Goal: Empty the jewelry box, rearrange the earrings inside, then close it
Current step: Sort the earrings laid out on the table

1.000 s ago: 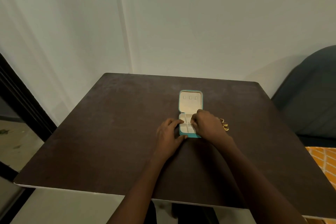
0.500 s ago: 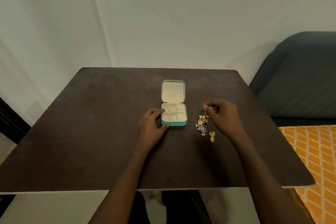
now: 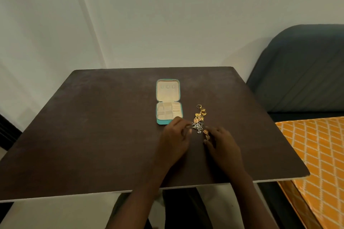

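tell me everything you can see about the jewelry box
The jewelry box is a small, rounded-corner case with a teal outside and a cream, fabric-like lining. It lies open on the dark table, lid folded back away from the person, with three small loops near the lid's far edge. The base is split into several compartments, and all the visible ones look empty. The left hand overlaps its near right corner in this view; whether they touch cannot be told. The earrings lie just to its right.

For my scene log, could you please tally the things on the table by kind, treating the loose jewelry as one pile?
Jewelry box, open: 1
Jewelry pile: 1
Hands, left hand and right hand: 2
Total: 4
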